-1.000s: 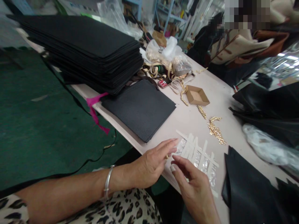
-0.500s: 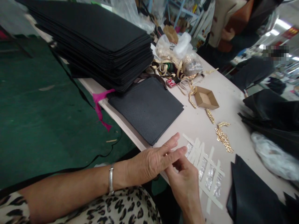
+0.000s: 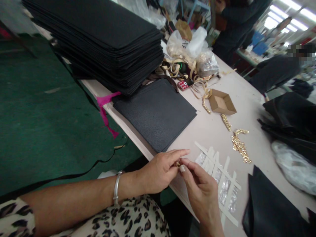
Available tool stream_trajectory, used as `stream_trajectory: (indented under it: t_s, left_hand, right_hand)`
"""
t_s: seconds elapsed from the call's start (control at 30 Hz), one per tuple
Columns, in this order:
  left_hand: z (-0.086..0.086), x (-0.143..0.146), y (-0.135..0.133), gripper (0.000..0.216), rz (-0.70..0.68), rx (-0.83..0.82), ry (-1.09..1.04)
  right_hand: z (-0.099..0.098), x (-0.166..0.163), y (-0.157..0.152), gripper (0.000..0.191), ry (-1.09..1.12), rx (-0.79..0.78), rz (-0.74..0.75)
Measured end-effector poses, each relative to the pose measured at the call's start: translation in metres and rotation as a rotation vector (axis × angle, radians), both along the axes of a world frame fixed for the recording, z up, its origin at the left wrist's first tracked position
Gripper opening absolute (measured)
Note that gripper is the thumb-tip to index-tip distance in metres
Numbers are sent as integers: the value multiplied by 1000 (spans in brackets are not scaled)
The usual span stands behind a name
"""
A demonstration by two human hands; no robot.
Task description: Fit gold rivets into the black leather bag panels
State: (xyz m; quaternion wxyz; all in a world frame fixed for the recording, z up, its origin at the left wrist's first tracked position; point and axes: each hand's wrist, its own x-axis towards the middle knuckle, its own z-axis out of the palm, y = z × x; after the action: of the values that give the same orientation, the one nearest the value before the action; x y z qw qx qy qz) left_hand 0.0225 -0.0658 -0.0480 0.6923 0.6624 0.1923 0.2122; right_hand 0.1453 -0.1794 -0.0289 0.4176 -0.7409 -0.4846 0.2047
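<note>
My left hand (image 3: pixel 160 169) and my right hand (image 3: pixel 199 189) meet at the table's near edge, fingertips pinched together on a small gold metal piece (image 3: pixel 177 163). Just to their right lie several small clear packets under crossed strips of pale tape (image 3: pixel 219 176). A silver bangle (image 3: pixel 116 187) is on my left wrist. A flat pile of black textured sheets (image 3: pixel 155 113) lies beyond my hands.
A tall stack of black sheets (image 3: pixel 98 36) fills the far left of the pale table (image 3: pixel 212 131). Gold chain pieces (image 3: pixel 240 146), a small cardboard tray (image 3: pixel 222 102), plastic bags (image 3: pixel 192 49) and black leather (image 3: pixel 276 204) lie around. A person in dark clothes (image 3: pixel 234 23) stands behind.
My left fingers, stretched out before, have curled in, and both hands now pinch the small gold piece together. The view has shifted slightly left and up.
</note>
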Motion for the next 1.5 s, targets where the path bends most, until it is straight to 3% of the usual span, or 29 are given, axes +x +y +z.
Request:
stream_trajectory:
  t_s: [0.13, 0.2, 0.27, 0.5, 0.7, 0.93, 1.23, 1.5]
  left_hand:
    - [6, 10, 4, 36, 23, -667, -12]
    - [8, 11, 5, 33, 75, -828, -12]
    - [8, 11, 3, 35, 75, -889, -22]
    - [8, 10, -8, 34, -93, -791, -115]
    - [13, 2, 5, 37, -287, -548, 13]
    - [15, -2, 8, 38, -307, -276, 147]
    - [9, -1, 5, 39, -295, -272, 81]
    - [2, -3, 5, 41, -220, -363, 112]
  right_hand:
    - [4, 3, -7, 25, -87, 66, -53]
    - [5, 0, -6, 24, -210, 82, -50]
    - [5, -6, -4, 22, -330, 106, -39]
    - [-2, -11, 1, 21, -446, 162, -58]
    - [5, 0, -7, 20, -221, 52, -1]
    - [-3, 3, -14, 20, -161, 11, 31]
    - [5, -3, -14, 22, -341, 38, 81]
    - [5, -3, -6, 25, -532, 47, 185]
